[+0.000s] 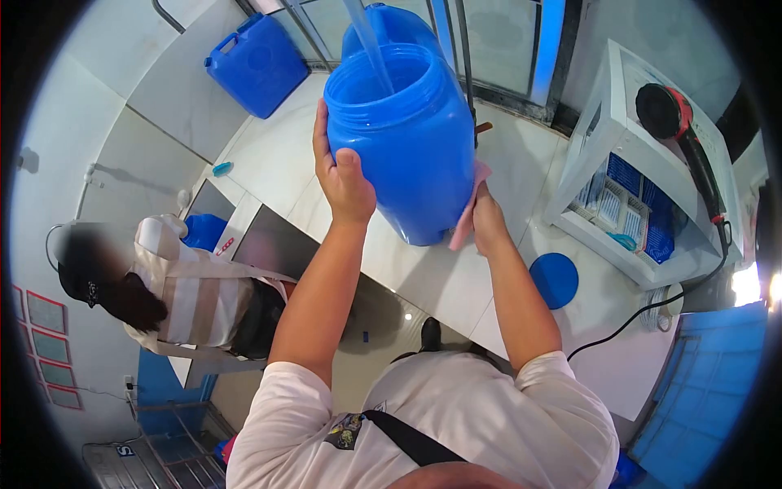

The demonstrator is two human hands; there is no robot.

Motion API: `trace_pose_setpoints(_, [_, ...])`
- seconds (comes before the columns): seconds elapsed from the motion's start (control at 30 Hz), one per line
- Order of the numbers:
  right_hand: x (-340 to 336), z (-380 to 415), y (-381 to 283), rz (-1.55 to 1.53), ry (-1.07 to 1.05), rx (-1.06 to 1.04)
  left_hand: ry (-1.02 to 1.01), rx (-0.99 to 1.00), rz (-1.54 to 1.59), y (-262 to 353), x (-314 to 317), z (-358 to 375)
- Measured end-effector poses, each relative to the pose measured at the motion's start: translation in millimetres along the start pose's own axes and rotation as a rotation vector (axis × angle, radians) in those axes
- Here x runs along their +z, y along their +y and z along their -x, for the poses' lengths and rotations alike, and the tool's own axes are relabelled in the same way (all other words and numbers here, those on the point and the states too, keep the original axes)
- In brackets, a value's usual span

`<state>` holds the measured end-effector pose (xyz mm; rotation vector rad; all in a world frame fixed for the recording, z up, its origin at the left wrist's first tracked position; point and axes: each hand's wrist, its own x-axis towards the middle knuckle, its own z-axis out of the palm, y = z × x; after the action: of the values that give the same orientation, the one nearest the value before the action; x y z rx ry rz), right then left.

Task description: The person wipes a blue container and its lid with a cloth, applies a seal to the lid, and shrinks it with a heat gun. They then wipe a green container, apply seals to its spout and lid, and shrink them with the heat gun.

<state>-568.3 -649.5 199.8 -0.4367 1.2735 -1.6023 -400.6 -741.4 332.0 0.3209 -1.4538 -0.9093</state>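
Wide-mouthed plastic drum (399, 159) — blue, uncapped, threaded neck. Left hand (349, 183): fingers parted, gripping its left side. Right hand (489, 220): fingers partly hidden, holding pink cloth (466, 215) against its right.

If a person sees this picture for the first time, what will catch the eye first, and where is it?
Probably the big blue container, upper centre, open at the top, the left hand on its side and the right hand holding a pink cloth at its lower right. Next, perhaps, the black-and-red tool on the white cabinet at the right, and the round blue disc on the table.
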Motion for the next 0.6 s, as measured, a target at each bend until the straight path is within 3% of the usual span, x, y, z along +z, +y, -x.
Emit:
trace_pose_setpoints(0.03, [6.3, 8.7, -13.4, 0.061, 0.014, -0.180, -0.008, -0.011, -0.014, 0.5, -0.5, -0.1])
trace_pose_setpoints(0.1, [22.6, -0.5, -62.8, 0.052, -0.163, -0.466, -0.005, -0.009, -0.018, -1.6, -2.2, 0.8])
trace_pose_setpoints(0.17, [27.4, -54.2, -105.8, -0.007, -0.306, -0.350, -0.004, -0.013, -0.023, -1.9, -1.9, 0.7])
trace_pose_setpoints(0.23, [66.0, -62.6, -164.0, 0.064, -0.277, -0.185, -0.009, -0.009, -0.014, 1.0, 0.9, 0.2])
trace_pose_setpoints(0.3, [74.6, -159.4, -177.0, 0.068, -0.399, -0.157, -0.007, -0.006, -0.013, -0.2, 0.6, 0.9])
trace_pose_setpoints(0.37, [110.7, -186.2, -202.8, 0.079, -0.512, -0.698, -0.003, -0.014, -0.018, -4.5, -1.2, -3.1])
trace_pose_setpoints(0.4, [114.3, -197.9, -212.1, 0.079, -0.507, -0.687, 0.014, 0.012, -0.079, -6.4, -1.3, -2.9])
trace_pose_setpoints(0.47, [112.5, -210.2, -217.5, 0.447, -0.559, -0.757, 0.030, 0.008, -0.142, -6.4, 0.3, 0.2])
trace_pose_setpoints(0.5, [104.5, -196.3, -204.8, 0.445, -0.553, -0.730, 0.020, 0.011, -0.095, -1.3, 2.3, 0.4])
trace_pose_setpoints(0.57, [88.5, -156.0, -179.7, 0.016, -0.439, -0.312, 0.011, 0.002, -0.046, 0.4, 3.9, -0.5])
trace_pose_setpoints(0.6, [63.1, -167.6, -152.3, 0.237, -0.299, -0.236, 0.017, 0.028, -0.054, -1.4, 3.6, -0.7])
